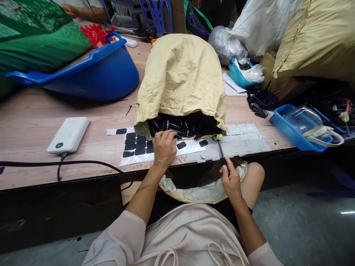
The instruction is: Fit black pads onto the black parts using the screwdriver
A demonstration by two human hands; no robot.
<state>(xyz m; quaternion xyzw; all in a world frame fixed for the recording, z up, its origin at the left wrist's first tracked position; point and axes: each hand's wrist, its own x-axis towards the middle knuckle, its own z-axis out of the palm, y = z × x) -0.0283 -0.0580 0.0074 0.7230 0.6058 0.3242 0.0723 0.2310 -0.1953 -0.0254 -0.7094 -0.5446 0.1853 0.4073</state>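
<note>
A yellow woven sack [180, 74] lies on the table with its mouth towards me, and many black plastic parts [177, 127] show inside it. My left hand [165, 147] is at the sack's mouth, fingers curled down by the parts; its fingertips are hidden. Closed around a black handle, my right hand [230, 181] holds a thin metal-shafted tool [220, 150] with yellow-green material at its head. Under both hands runs a grey-white strip [235, 142] along the table edge, with a sheet of black square stickers [140, 142]. Another sack [191, 194] gapes open on my lap.
To the left are a blue basin [94, 74], a white power bank [68, 135] and its black cable [91, 162]. On the right stand a blue basket [296, 127] and a teal basket [240, 74]. Large sacks [318, 40] crowd the back right. Another person's arm [83, 13] shows at the far left.
</note>
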